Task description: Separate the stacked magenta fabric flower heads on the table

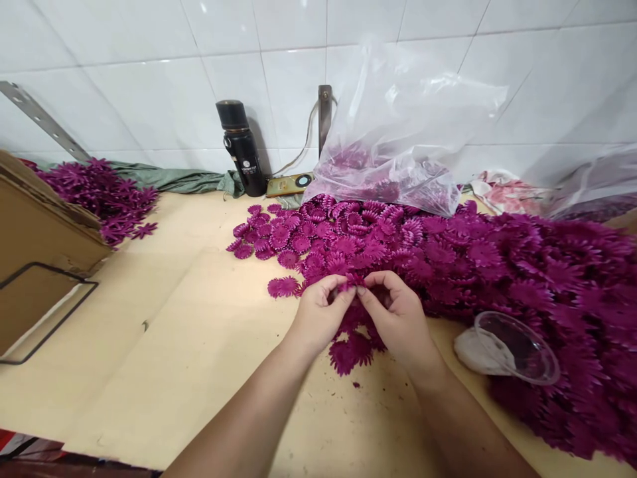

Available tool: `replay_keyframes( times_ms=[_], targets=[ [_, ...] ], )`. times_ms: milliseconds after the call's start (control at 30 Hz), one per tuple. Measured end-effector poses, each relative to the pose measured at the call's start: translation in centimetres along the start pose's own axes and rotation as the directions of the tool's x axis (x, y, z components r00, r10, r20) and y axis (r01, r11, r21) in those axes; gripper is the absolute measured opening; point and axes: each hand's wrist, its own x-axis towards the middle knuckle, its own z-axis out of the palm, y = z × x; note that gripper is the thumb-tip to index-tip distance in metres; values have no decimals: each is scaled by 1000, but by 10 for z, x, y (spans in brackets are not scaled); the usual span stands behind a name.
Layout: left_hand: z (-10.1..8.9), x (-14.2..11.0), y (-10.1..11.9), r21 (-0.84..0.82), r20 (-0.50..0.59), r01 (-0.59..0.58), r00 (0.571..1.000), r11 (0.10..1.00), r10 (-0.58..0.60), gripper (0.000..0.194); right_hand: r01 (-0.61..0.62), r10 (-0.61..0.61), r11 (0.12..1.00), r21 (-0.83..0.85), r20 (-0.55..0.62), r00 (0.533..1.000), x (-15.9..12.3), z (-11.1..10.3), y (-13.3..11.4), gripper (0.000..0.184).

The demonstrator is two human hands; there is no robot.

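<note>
While gripping purple flower piece in fingers of left hand and right hand, could tear it by uneven pulling.

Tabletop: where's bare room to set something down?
Biggest bare patch: left part of the tabletop, between cardboard box and left arm. Smaller one between left arm and right arm, with scattered specks. Crowded: right side, heaped with purple flower pieces, and behind the hands, where a clear plastic bag stands.
</note>
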Motion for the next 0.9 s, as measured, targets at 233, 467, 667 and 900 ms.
replay_keyframes(
  times_ms=[233, 467, 667, 900],
  targets=[
    [-4, 3, 2, 15, -33, 41, 999, 999, -40, 19, -29, 25, 983, 182, 24, 999, -3, 4, -2, 17],
    [-5, 5, -5, -9, -14, 28, 999, 1000, -29, 26, -49, 16, 978, 204, 161, 987, -2, 3, -4, 23],
    [-3, 3, -6, -138, -45, 75, 996, 988, -82, 35, -82, 49, 959, 270, 128, 991, 3, -1, -1, 17],
    [0, 1, -3, 68, 28, -4, 1000, 998, 3, 11, -40, 23, 973, 225, 79, 997, 2, 1, -2, 22]
  ],
)
